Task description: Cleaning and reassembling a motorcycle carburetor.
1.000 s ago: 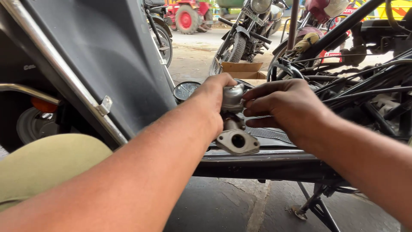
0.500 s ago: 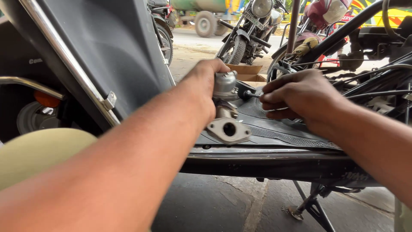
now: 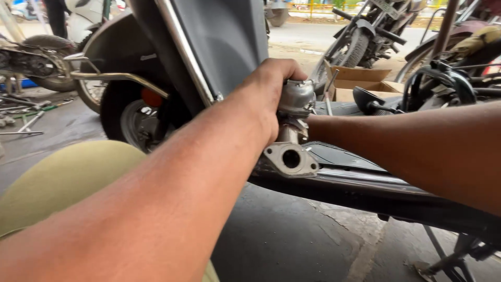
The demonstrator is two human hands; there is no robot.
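My left hand (image 3: 271,86) is shut around the top of a small grey metal carburettor (image 3: 292,156). Its flange, with a round hole, faces me. The part stands upright on the black footboard (image 3: 360,180) of a scooter. My right forearm (image 3: 417,146) reaches in from the right and ends just behind the carburettor. The right hand itself is hidden by the part and by my left hand.
The scooter's grey front panel (image 3: 224,42) rises just left of my hands. A cardboard box (image 3: 365,83) and a round mirror (image 3: 368,99) lie beyond. Motorcycles (image 3: 365,36) stand behind. Tools (image 3: 26,115) lie on the floor at left. My knee (image 3: 68,177) is at the lower left.
My right hand has slid from beside the carburettor to behind it, out of sight. My left hand keeps its hold on the top. My view has swung left.
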